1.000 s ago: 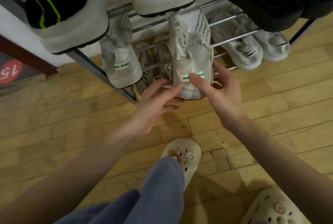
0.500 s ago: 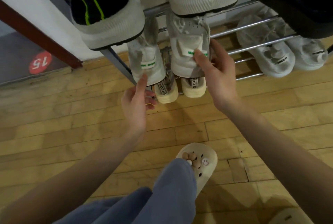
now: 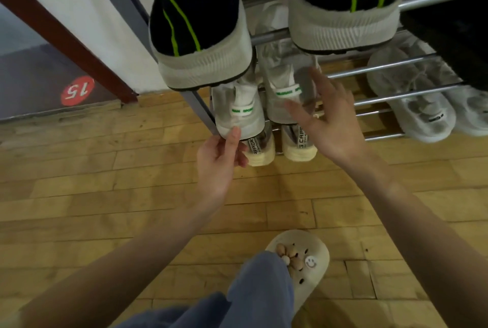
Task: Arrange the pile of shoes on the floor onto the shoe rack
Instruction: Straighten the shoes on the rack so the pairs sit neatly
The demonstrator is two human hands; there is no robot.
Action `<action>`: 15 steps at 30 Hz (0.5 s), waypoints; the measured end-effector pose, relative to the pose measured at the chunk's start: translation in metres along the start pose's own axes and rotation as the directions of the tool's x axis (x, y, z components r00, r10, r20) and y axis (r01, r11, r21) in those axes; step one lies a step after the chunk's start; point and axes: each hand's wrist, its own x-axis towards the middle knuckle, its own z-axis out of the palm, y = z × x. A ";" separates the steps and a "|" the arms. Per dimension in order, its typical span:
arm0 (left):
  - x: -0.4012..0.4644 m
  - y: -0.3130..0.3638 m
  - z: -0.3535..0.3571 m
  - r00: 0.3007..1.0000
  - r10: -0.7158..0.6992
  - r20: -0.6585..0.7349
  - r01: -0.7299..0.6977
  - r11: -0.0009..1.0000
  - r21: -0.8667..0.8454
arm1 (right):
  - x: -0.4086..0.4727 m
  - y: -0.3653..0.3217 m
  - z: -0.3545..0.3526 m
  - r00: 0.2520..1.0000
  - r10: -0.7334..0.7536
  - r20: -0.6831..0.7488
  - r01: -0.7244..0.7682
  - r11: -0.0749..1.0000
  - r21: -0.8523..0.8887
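A metal shoe rack (image 3: 390,71) fills the top of the head view. Two white sneakers with green heel tabs stand side by side on its middle shelf: the left one (image 3: 239,113) and the right one (image 3: 286,90). My left hand (image 3: 220,162) touches the heel of the left sneaker with thumb and fingertips. Just off the heel of the right sneaker is my right hand (image 3: 327,121), blurred, with its fingers spread and nothing in them. Two black sneakers with lime stripes (image 3: 200,26) sit on the top shelf. Cream-soled shoes (image 3: 298,145) stand on the bottom shelf.
More white sneakers (image 3: 414,100) sit on the rack's right side, under a dark shoe (image 3: 454,18). The floor is wood planks (image 3: 92,174). My foot in a cream clog (image 3: 303,264) stands below. A white wall with a red-brown frame (image 3: 66,34) rises at left.
The right white sneaker has gone from my hands onto the middle shelf next to its pair. My right hand has let go and opened; my left hand moved to the left sneaker's heel.
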 end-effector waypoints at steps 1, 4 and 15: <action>0.001 0.000 0.001 1.000 0.002 -0.003 -0.002 1.000 -0.001 | 0.000 -0.001 -0.001 0.999 -0.032 -0.004 0.032 0.999 -0.036; 0.004 0.001 0.007 1.000 -0.015 0.003 0.015 0.999 -0.042 | 0.003 0.000 0.003 0.994 -0.110 -0.015 0.109 0.993 -0.055; 0.005 0.007 0.017 0.988 -0.144 -0.061 0.138 0.986 -0.091 | 0.004 0.003 0.000 0.984 -0.124 0.130 0.168 0.891 -0.422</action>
